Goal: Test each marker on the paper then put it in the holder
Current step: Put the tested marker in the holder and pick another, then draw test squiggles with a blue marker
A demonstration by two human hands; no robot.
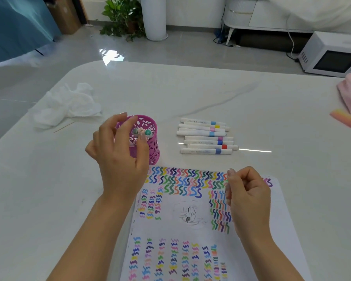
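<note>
Left hand — fingers loosely spread over holder, seemingly seating a marker; right hand curled loosely, empty, above paper — remaining markers queued toward table's far edge.

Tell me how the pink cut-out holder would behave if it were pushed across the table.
The holder looks light, since its walls are perforated, so it would probably slide easily on the glossy table. It stands upright with only a few markers inside, so a push near the rim might tip it.
</note>
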